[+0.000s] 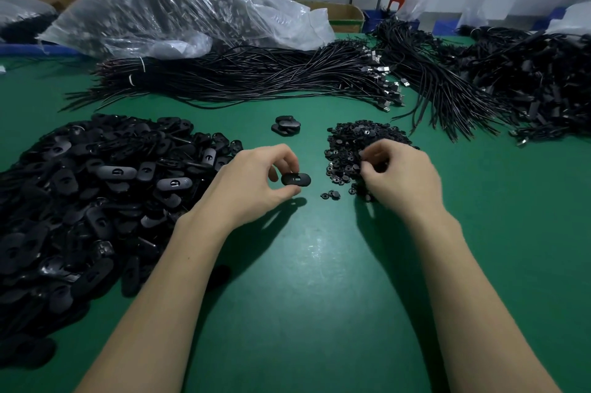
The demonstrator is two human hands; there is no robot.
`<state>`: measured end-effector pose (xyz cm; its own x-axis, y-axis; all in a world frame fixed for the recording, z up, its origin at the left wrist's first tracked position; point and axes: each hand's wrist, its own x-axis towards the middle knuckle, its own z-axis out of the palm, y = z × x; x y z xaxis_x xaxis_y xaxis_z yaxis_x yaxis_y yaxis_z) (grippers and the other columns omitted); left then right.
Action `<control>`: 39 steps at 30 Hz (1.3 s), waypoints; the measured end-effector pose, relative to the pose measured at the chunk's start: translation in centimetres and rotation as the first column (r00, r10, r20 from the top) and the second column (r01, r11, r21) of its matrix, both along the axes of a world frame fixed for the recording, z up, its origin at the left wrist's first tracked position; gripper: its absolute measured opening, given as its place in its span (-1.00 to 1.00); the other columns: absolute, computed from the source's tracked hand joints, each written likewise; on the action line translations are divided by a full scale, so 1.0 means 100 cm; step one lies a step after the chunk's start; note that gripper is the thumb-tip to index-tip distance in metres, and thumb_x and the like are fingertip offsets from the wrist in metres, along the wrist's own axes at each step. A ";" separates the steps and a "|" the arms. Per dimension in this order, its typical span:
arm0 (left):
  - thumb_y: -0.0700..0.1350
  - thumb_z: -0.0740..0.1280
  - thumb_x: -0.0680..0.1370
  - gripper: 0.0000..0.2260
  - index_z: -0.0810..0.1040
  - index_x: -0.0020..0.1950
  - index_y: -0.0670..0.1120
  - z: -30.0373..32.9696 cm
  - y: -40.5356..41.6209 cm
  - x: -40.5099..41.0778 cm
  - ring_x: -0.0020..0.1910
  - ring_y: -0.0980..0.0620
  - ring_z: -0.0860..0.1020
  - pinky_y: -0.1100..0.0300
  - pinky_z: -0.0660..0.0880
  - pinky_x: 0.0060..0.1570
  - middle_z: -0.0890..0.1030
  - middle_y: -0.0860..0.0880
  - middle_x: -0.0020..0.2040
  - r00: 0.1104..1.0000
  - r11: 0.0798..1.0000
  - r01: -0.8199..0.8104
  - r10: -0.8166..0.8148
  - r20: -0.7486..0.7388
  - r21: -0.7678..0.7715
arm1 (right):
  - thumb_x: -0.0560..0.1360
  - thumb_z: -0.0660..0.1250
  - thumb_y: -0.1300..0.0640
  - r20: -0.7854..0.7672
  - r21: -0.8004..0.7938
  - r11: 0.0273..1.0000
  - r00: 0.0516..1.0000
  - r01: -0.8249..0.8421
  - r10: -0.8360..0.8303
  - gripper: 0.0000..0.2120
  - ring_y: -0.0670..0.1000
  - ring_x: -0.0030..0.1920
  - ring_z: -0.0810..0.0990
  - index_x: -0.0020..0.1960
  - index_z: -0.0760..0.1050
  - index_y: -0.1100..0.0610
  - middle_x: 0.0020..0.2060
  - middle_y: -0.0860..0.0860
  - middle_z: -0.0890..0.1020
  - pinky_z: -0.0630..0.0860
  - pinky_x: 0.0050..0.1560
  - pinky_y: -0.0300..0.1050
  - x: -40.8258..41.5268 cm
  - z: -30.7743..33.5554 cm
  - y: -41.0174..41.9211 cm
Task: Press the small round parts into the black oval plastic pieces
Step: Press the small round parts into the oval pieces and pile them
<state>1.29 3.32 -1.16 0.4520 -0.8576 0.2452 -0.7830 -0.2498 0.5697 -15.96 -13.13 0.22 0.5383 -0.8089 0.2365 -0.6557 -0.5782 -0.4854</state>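
Head view: the left hand (252,183) pinches one black oval piece (296,179) between thumb and fingers, held above the green table (307,280). The piece is flat, matte, with rounded ends and a small slot in its middle.

The right hand (399,176) rests on the pile of small round parts (345,149), fingers curled down into it; whether they hold a part cannot be told. A few loose round parts (331,195) lie just beside that pile, between the hands.

A big heap of ovals (96,187) fills the table's left side, reaching the left forearm. Three ovals (285,125) lie apart beyond the hands. Cable bundles (256,79) and a plastic bag (179,8) lie farther back. Bare green surface lies between the forearms.
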 end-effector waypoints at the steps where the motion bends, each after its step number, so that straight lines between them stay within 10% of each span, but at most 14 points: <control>1: 0.09 0.52 0.46 -0.77 0.49 -0.01 0.22 -0.001 0.000 0.000 -0.04 0.22 0.55 0.06 0.54 -0.05 0.59 0.29 -0.11 1.000 1.000 -0.010 0.010 0.001 0.009 | 0.55 0.37 0.01 -0.087 0.002 0.999 0.995 0.040 -0.040 -0.79 0.03 0.11 0.61 0.17 0.62 -0.10 0.05 -0.09 0.66 0.51 -0.02 -0.11 -0.004 -0.001 -0.005; 20: 0.20 0.49 0.44 -0.79 0.53 -0.01 0.27 -0.003 0.001 0.002 -0.07 0.32 0.55 0.13 0.48 -0.12 0.58 0.38 -0.15 0.998 0.998 -0.055 0.055 0.007 0.013 | 0.50 0.41 0.03 0.218 0.285 0.956 0.967 0.066 -0.132 -0.90 -0.06 -0.04 0.69 -0.14 0.69 -0.11 -0.24 -0.21 0.69 0.64 0.07 -0.02 -0.011 0.000 -0.008; 27: 0.20 0.48 0.44 -0.80 0.53 -0.01 0.25 -0.002 0.001 0.001 -0.08 0.31 0.55 0.13 0.50 -0.11 0.59 0.36 -0.14 0.999 0.999 -0.047 0.047 0.003 0.013 | 0.51 0.48 0.03 0.427 0.509 0.830 0.904 -0.227 -0.015 -0.93 -0.24 -0.45 0.49 -0.14 0.72 -0.09 -0.25 -0.14 0.74 0.40 -0.40 -0.43 -0.014 0.008 -0.007; 39: 0.10 0.53 0.46 -0.82 0.59 0.00 0.21 0.005 -0.005 -0.010 -0.05 0.25 0.58 0.18 0.45 -0.16 0.65 0.25 -0.12 0.995 0.994 0.029 -0.039 -0.090 -0.103 | 0.52 0.43 0.08 0.185 0.633 0.659 0.906 -0.407 0.382 -0.89 -0.10 -0.37 0.44 -0.14 0.72 -0.03 -0.23 -0.08 0.72 0.32 -0.38 -0.26 0.005 0.010 0.015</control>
<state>0.26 2.85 -0.68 0.4477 -0.8456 0.2907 -0.7332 -0.1610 0.6606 -15.48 -11.68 1.19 0.8448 -0.4810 -0.2344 -0.4167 -0.3167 -0.8521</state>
